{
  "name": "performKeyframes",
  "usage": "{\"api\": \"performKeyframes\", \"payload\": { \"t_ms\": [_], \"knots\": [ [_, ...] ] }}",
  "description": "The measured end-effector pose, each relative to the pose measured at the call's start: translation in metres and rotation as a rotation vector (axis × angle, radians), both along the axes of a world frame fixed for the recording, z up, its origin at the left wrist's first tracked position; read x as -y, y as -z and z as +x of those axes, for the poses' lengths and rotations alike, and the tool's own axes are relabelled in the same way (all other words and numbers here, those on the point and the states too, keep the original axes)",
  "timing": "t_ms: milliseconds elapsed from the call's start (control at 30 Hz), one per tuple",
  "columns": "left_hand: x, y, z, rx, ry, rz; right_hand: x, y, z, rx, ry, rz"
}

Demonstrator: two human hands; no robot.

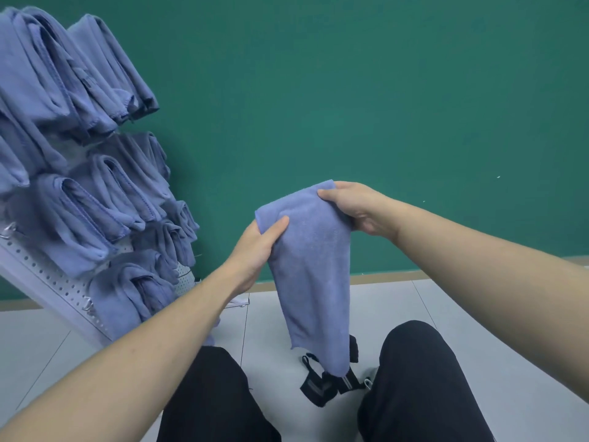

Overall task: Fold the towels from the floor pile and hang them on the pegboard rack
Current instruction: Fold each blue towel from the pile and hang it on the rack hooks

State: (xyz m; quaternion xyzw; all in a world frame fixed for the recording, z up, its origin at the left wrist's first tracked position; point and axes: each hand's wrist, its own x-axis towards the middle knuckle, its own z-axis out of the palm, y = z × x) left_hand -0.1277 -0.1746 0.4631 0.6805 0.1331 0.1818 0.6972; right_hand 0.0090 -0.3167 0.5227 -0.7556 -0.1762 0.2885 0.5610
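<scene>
1. The pegboard rack (41, 275) at left already carries many folded blue towels (95, 199); most of the hanging looks done.
2. The left hand (255, 250) has its grip pinched on the towel (312, 266) at its top-left corner.
3. The right hand (357, 208) grips the top-right corner. The towel hangs between the knees, unhung.
4. No floor pile is in view.

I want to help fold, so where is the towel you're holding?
In the head view the blue towel hangs mid-frame, gripped at its top corners by the left hand and right hand, right of the pegboard rack, before the green wall.
</scene>
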Motion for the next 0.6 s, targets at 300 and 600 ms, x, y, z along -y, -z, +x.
{"api": "performKeyframes", "payload": {
  "t_ms": [300, 600],
  "knots": [
    [0.010, -0.011, 0.013, 0.004, -0.153, -0.139, 0.019, 0.019, -0.002, -0.237, -0.362, -0.146],
    [-0.015, -0.004, 0.010, -0.210, -0.312, 0.043, 0.018, 0.031, -0.009, 0.084, -0.174, -0.109]
  ]
}}
